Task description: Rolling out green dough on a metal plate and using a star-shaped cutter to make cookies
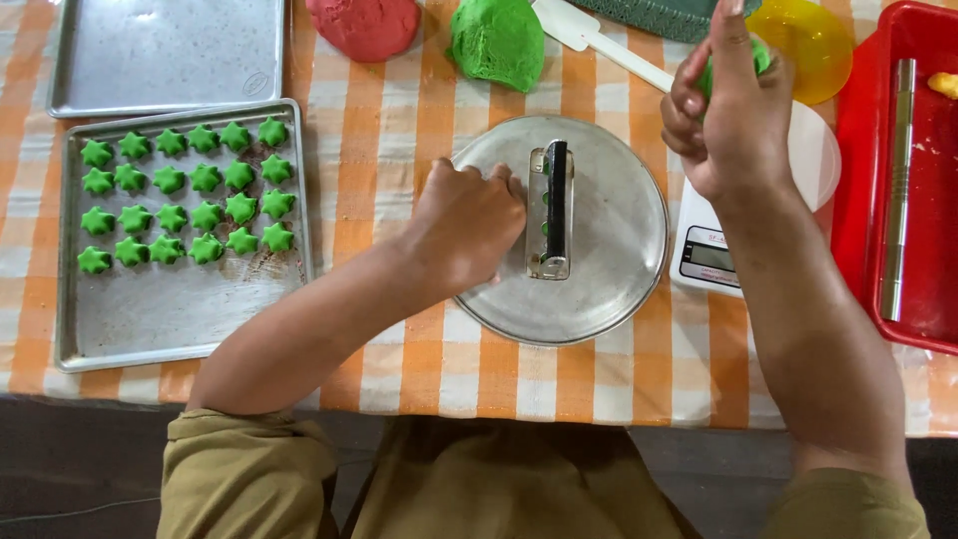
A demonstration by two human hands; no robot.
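My left hand [469, 225] steadies the metal press [552, 210] on the round plate [619, 269]; right hand [723, 110], raised, pinches green dough [760, 55].

Twenty-three green star cookies [186, 193] — two baking trays [160, 319], two dough lumps [497, 42] — one red, one green.

Metal dough press [552, 210] upright on round tray [619, 289] — green dough apparently inside.
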